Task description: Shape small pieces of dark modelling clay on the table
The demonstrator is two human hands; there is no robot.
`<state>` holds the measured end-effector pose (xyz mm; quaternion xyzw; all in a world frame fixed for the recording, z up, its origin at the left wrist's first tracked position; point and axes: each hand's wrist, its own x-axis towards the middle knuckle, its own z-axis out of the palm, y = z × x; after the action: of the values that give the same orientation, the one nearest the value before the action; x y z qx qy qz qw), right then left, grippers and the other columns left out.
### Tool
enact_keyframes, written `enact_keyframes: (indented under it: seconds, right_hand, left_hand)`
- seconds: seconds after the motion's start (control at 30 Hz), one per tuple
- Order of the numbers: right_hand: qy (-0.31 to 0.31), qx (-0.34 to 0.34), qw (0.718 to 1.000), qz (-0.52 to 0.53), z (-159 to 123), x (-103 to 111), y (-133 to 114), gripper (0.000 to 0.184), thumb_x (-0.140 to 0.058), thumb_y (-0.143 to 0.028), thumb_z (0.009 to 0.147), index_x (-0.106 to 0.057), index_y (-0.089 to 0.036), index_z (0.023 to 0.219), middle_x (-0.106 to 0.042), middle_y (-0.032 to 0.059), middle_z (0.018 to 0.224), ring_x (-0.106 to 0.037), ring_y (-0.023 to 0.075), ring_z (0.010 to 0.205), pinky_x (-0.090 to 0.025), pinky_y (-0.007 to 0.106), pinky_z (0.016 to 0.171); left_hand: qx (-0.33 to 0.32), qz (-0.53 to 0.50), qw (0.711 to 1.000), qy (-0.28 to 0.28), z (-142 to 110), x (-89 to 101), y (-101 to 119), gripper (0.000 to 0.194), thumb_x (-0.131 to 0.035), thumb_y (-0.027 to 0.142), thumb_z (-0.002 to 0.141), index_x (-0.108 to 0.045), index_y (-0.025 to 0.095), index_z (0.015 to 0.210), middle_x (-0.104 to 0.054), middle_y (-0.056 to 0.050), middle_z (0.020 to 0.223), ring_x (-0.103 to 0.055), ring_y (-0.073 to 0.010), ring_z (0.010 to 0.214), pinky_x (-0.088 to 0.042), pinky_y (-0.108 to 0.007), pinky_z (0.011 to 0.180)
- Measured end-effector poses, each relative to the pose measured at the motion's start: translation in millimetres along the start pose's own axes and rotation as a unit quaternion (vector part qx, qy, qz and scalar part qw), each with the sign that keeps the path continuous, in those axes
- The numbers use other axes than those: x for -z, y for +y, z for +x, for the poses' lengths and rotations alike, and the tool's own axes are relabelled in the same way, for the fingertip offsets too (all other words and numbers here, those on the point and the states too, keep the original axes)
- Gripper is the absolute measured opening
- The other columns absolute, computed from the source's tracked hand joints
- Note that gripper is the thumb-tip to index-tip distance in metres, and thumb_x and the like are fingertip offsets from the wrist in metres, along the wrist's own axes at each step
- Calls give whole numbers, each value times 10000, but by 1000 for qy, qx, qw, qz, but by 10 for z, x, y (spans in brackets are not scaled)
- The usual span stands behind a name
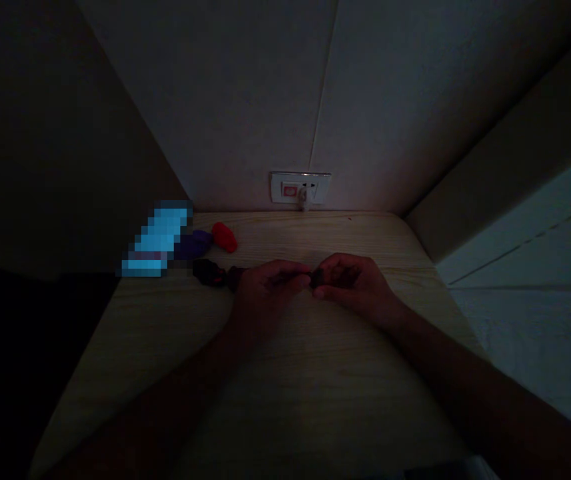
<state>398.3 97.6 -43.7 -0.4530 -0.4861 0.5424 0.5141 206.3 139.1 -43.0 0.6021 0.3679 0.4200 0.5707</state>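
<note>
My left hand (271, 288) and my right hand (358, 285) meet over the wooden tabletop, fingertips nearly touching. Between them is a small dark lump (316, 277), pinched by both hands; the dim light hides its exact kind. Left of my left hand lie a black lump (208, 272) and another dark piece (234, 277), partly covered by that hand. Behind them rest a purple lump (194, 245) and a smooth red lump (224, 237), close together.
A glowing, pixelated rectangle (158, 240) lies at the table's back left corner. On the wall behind is a socket plate (276, 188) with a plug (304, 197) in it. The pale wooden tabletop (295, 380) meets the wall; a light panel (530, 227) stands at right.
</note>
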Motion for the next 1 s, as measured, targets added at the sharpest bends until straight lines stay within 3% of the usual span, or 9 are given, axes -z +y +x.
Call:
enact_keyframes:
  seconds: [0.23,0.67,1.0]
  right_hand:
    - [18,-5,999,30,6,-14,24,375,-1008,-195,531,-750,-202,804,-775,-24,760,-713,105,658,-596,218,666]
    - [17,0,999,41,-8,-18,39,477,-995,-190,577,-727,-220,970,-757,-43,738,-707,104,646,-596,227,674]
    - [21,-2,999,37,-2,1,24,453,-984,-209,604,-716,-220,969,-755,-43,723,-710,116,642,-594,242,659]
  left_hand:
    - [-1,4,1000,4,-4,9,12,126,-793,243,783,-816,196,898,-834,-32,878,-785,-195,837,-628,-306,813]
    - [-7,-7,1000,0,3,-14,-16,115,-809,243,780,-812,196,886,-832,-27,876,-778,-180,833,-614,-286,806]
    - [-5,-40,999,5,5,-3,-10,217,-745,312,821,-808,182,983,-766,-14,733,-690,-147,669,-561,-269,659]
